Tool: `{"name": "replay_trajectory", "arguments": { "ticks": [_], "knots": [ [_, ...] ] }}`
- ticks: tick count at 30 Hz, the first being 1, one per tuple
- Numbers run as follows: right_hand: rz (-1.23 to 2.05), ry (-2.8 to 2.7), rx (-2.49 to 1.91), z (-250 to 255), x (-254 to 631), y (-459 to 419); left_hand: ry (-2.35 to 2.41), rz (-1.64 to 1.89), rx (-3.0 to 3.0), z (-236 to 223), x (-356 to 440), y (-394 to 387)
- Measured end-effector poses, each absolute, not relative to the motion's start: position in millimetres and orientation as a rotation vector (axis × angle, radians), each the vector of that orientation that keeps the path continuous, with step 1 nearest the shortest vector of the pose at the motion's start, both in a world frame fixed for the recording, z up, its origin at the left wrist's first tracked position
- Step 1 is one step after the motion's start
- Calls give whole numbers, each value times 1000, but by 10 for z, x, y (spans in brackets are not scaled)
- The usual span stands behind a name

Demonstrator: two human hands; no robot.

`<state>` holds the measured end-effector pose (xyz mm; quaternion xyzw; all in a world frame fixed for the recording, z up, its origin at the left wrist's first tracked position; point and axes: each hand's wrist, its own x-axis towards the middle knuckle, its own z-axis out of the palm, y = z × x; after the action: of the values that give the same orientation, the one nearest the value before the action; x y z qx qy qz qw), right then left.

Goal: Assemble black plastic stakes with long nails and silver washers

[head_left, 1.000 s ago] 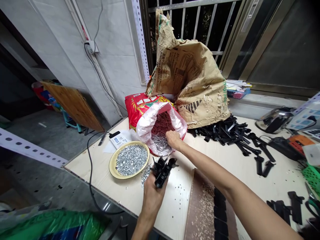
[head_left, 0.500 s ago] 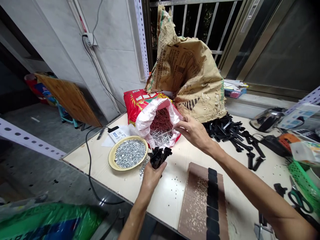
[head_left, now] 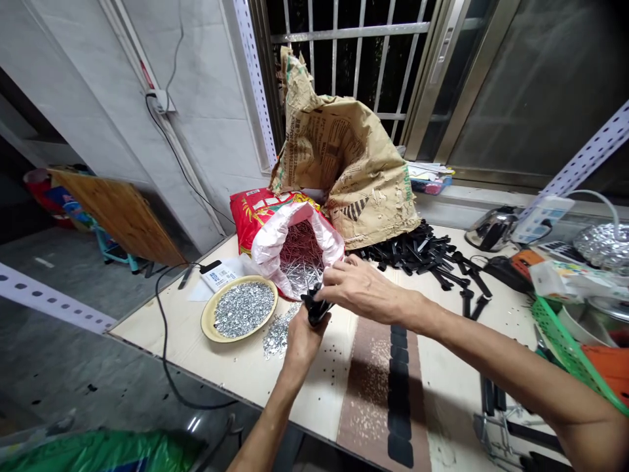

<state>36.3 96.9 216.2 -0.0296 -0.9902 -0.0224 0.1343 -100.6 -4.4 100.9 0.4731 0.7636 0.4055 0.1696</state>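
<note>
My left hand [head_left: 303,337] is closed around a small bunch of black plastic parts [head_left: 315,309], held upright over the table. My right hand [head_left: 351,285] is at the top of those parts, its fingers pinched; whatever is between the fingertips is hidden. A thin metal pin sticks up beside the parts. Just behind stands a red bag [head_left: 248,213] with its white lining rolled open, full of long thin nails [head_left: 301,255], reddish at the back and silvery at the front. To the left, a yellow bowl [head_left: 209,328] holds many small metal washers [head_left: 244,308].
Loose washers [head_left: 279,333] lie beside the bowl. A torn brown paper sack [head_left: 363,177] leans behind, with a heap of black plastic pieces [head_left: 417,252] at its foot. A brown board [head_left: 363,393] carries a row of black pads [head_left: 399,387]. A green basket [head_left: 565,354] stands at right.
My right hand has moved from the mouth of the nail bag down to the black parts in my left hand. The view has shifted to the right.
</note>
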Motion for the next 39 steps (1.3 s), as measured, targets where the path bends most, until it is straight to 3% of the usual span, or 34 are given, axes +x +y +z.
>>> {"name": "replay_trajectory", "arguments": {
  "ticks": [5,12,19,22,26,29,33,39],
  "knots": [
    [446,-2522,-216,2189,586,1112,2142,1286,1618,1048,-909,-109],
    [460,-2446,-176,2086,760,1060,2063,1396,1857,1060,-858,-65],
    [650,-2089,-449,1885,966,1027,1866,1505,1130,1042,-868,47],
    [966,-1939,-677,1534,963,1077,1465,1495,818,1105,-803,74],
    [1660,-1837,-617,1073,802,959,1160,1319,823,1158,-645,69],
    [1898,-1608,-560,973,671,789,1381,1252,1024,1151,-571,53],
    [1802,-1414,-487,1066,543,698,1807,1366,1293,1186,-560,53],
    [1961,-1038,-526,991,372,791,1813,1341,1324,1184,-646,169]
  ]
}}
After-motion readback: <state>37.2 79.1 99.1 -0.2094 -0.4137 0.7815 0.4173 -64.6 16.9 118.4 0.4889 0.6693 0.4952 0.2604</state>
